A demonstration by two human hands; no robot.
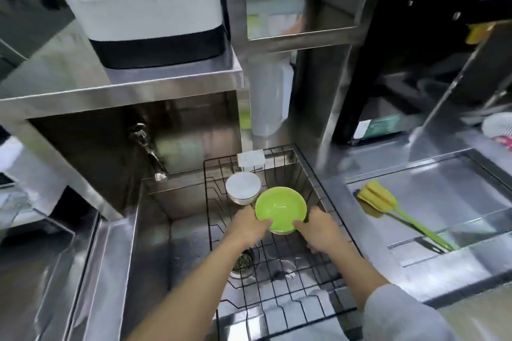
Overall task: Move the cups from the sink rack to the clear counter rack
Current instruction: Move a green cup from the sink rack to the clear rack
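A black wire rack (279, 296) sits in the steel sink (155, 230). Over its far half a lime-green cup (280, 207), seen from above with its opening up, is gripped on both sides: my left hand (248, 225) holds its left rim with the thumb inside, and my right hand (318, 228) holds its right rim the same way. Just behind it stands an upside-down white cup (243, 188) in the rack. A white square container (250, 160) rests at the rack's far edge. The clear counter rack is not in view.
A faucet (148, 147) juts over the sink's back left. The drain (242, 259) lies under the rack. To the right, a recessed steel tray (443, 202) holds a yellow-green brush (388, 207). A white appliance (138, 8) stands on the shelf above.
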